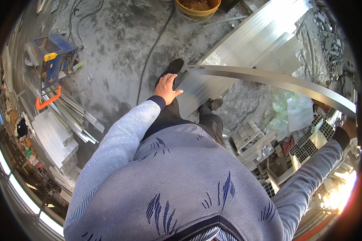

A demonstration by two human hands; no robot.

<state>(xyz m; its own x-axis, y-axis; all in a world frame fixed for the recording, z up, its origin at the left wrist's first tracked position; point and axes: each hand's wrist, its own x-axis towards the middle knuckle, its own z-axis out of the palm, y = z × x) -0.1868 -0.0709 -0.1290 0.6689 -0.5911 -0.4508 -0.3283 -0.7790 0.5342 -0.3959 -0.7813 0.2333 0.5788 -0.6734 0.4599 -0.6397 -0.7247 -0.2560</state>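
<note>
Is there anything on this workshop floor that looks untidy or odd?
Yes. Small scraps lie strewn at the upper right, and crumpled translucent plastic lies near a pale crate. The long metal bar by the right hand looks bowed, but the fisheye lens may cause that.

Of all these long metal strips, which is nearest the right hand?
The single silver strip crossing to the picture's right edge: its end reaches the right hand. The left bundle and the flat stack ahead lie farther off.
</note>
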